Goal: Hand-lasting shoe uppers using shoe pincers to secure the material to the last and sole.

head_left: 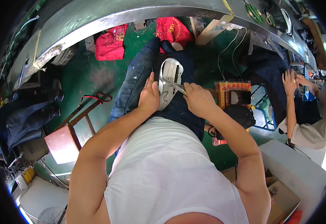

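Note:
A white shoe upper (166, 98), its underside turned up, lies lengthwise on my lap over dark blue cloth. My left hand (150, 95) is against its left side; the fingers look stretched along the edge, with the thumb side hard to make out. My right hand (199, 98) is closed around the handles of metal pincers (175, 84). The pincers reach leftward across the shoe, and their jaws meet its underside near the left edge. Whether the jaws grip anything is too small to tell.
A long metal bench (107, 23) curves across the front, with green-handled tools (254, 13) at its right. Red cloths (110, 44) lie beneath. A wooden stool (63, 143) stands left, a cardboard box (282, 198) behind right. A co-worker's hand (289, 83) is at far right.

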Tool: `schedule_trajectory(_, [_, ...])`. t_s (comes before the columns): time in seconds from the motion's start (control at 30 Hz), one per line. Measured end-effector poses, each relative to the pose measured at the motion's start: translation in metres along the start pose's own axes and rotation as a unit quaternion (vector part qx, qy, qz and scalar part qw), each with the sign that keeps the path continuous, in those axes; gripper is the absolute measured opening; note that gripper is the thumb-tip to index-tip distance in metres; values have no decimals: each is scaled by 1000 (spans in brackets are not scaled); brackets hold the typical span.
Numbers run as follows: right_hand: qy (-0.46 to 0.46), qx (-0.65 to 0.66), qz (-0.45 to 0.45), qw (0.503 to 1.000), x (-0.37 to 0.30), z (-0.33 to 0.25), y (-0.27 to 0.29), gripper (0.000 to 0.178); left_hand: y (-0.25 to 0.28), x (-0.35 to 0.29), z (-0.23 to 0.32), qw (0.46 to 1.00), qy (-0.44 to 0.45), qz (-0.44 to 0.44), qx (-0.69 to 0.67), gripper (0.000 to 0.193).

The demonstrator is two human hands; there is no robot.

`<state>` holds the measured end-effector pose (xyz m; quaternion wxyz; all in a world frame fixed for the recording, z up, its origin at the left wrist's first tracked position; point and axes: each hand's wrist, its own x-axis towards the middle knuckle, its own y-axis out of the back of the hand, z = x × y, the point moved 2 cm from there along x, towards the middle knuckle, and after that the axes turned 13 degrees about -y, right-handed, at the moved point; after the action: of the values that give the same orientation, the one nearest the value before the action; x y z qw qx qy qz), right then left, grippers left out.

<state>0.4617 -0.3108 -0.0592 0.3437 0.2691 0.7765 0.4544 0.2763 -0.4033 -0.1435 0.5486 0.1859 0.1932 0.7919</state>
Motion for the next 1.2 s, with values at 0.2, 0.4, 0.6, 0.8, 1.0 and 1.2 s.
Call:
schedule_trajectory(0.2, [-122, 53, -89, 987, -12, 29, -19, 28, 7, -5, 16, 985, -100, -93, 103, 56])
schedule_trajectory(0.4, [-185, 229, -367, 882, 9, 46, 13, 27, 21, 5, 25, 956, -119, -209, 167, 57])
schedule_trajectory(0.6, [-73, 300, -69, 948, 24, 17, 8, 37, 25, 19, 41, 943, -101, -261, 180, 55])
schedule_trajectory(0.8, [-50, 198, -71, 976, 41, 7, 12, 48, 27, 21, 33, 935, -112, -286, 178, 55])
schedule_trajectory(1.0, [-79, 132, -106, 982, 29, 12, 2, 45, 35, 17, 53, 930, -54, -329, 159, 59])
schedule_trajectory(1.2, [-104, 200, -159, 961, 20, 4, 14, 49, 24, -7, 23, 980, 113, -150, -59, 75])
